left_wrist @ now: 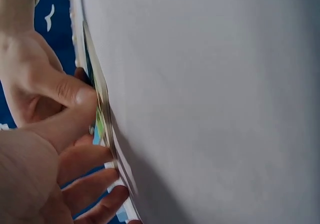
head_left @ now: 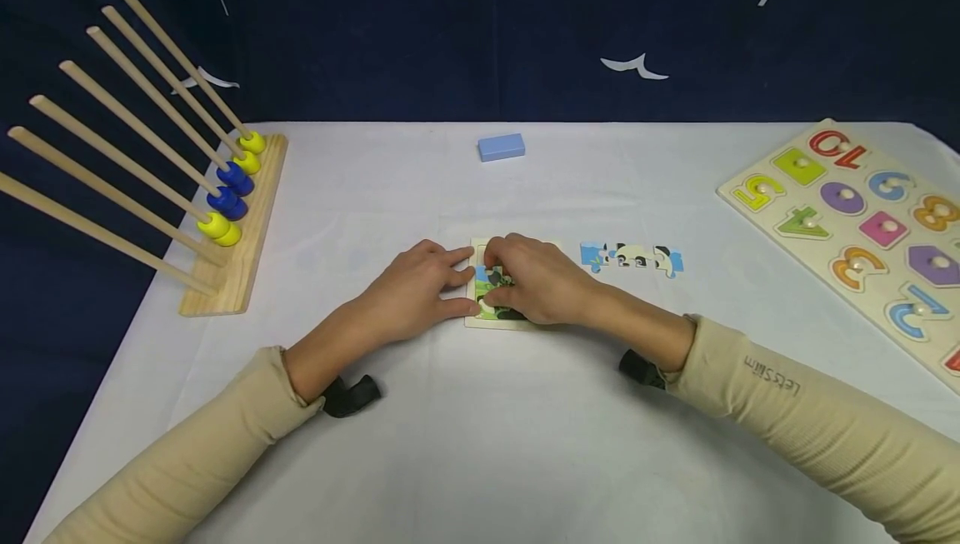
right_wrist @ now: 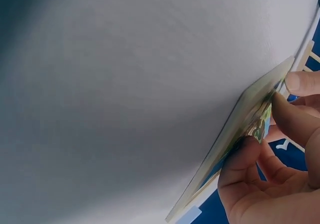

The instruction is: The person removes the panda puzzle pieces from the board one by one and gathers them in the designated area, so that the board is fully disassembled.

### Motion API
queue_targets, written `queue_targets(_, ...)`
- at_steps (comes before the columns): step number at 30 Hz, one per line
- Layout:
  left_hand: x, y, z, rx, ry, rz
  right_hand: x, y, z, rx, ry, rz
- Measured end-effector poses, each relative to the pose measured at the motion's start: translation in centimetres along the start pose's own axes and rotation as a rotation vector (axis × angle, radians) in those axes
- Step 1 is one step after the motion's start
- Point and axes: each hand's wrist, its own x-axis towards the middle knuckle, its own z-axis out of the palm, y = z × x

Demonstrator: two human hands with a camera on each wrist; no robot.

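A small wooden jigsaw tray [head_left: 517, 325] lies on the white table, with green and blue picture pieces inside. My left hand [head_left: 412, 294] rests at its left side, fingers spread and fairly straight against the rim. Over the tray is my right hand [head_left: 543, 281], its thumb and fingers pinching a puzzle piece [head_left: 498, 277] with a green and dark print. In the right wrist view that puzzle piece [right_wrist: 259, 126] shows between the fingertips; the right palm hides much of the tray in the head view. Joined panda puzzle pieces [head_left: 633, 258] lie right of the tray.
A wooden peg stand [head_left: 247, 252] with yellow and blue beads stands at the left, its tall rods leaning outward. A blue block [head_left: 501, 147] lies toward the back. At the right is a number-and-shape knob board [head_left: 847, 219]. Dark cloth [head_left: 420, 36] hangs behind.
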Motion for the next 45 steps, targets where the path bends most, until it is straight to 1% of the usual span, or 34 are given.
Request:
queue_targets(3,0.1,0.3,0.0,0.028,0.002,-0.012,0.0,0.1,-0.2,0.024,-0.008,0.006)
queue_targets(8,0.2,0.5,-0.1,0.036,0.007,-0.027,0.0,0.4,-0.4,0.068,-0.002,0.009)
queue_targets(13,0.2,0.6,-0.1,0.029,0.015,-0.020,0.0,0.8,-0.5,0.154,0.024,-0.019)
queue_targets(19,0.3,0.6,0.0,0.026,0.020,-0.019,-0.1,1.3,-0.7,0.247,0.037,-0.066)
queue_targets(22,0.4,0.6,0.1,0.023,0.018,-0.018,-0.2,1.6,-0.8,0.314,0.040,-0.077)
queue_targets(26,0.3,0.6,0.0,0.020,0.020,-0.018,-0.3,2.2,-1.0,0.378,0.037,-0.059)
queue_targets(33,0.3,0.5,0.0,0.029,0.017,-0.021,-0.8,2.8,-1.7,0.423,0.022,-0.018)
queue_targets(45,0.2,0.6,0.0,0.031,0.018,-0.023,-3.0,4.4,-3.1,0.450,-0.023,0.028)
